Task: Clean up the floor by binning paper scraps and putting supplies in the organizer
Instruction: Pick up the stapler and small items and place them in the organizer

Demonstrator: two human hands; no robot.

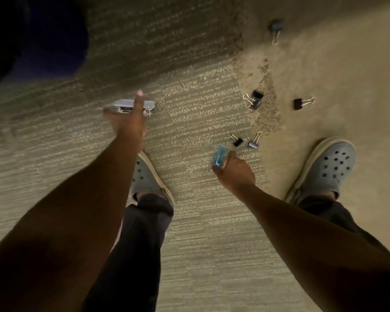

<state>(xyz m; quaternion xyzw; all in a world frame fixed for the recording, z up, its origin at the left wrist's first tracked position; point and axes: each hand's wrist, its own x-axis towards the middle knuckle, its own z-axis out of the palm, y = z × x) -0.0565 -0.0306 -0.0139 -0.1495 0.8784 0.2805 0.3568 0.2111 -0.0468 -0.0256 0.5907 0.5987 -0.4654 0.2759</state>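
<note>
Five binder clips lie on the carpet (200, 221), all placed here relative to the right shoe (324, 167). One pair of clips (245, 143) sits just to the left of the shoe's toe, the two nearly touching. A larger black clip (254, 99) lies further ahead and left of the shoe, on the ragged border between striped and plain carpet. A single black clip (298, 103) lies straight ahead of the shoe on the plain carpet. The fifth clip (276, 27), blurred, lies far ahead of the shoe near the top of the view.

Right hand (234, 170): left of the right shoe, closed around a small translucent blue object (220, 157); its kind cannot be told. It hangs close above the pair of clips, apart from them.

Left hand (127, 119): well left of the right shoe, ahead of the left shoe (144, 176). Fingers spread, one finger pointing forward, hand open over a grey stapler (124, 104) on the striped carpet. Motion blur; contact with the stapler cannot be told.

Dark shape (43, 34) at far upper left, unidentifiable. Dark trousers (142, 233) above both shoes.
</note>
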